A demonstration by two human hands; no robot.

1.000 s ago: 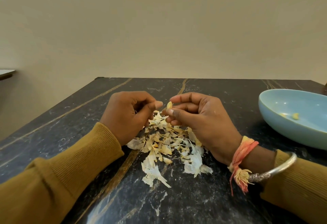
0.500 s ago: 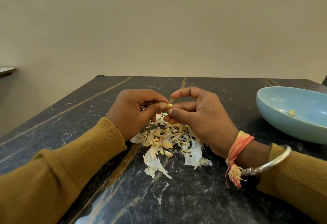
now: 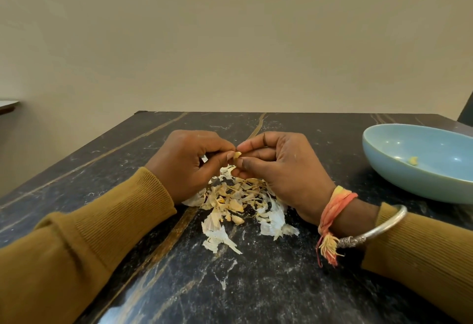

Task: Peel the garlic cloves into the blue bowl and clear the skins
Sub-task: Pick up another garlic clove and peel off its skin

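Both hands meet above the pile of garlic skins (image 3: 238, 203) on the black marble table (image 3: 256, 285). The left hand (image 3: 189, 162) and right hand (image 3: 279, 170), fingers curled, pinch one garlic clove (image 3: 237, 155) between thumbs and fingertips. The blue bowl (image 3: 419, 162), well right, contains one peeled clove (image 3: 412, 160).
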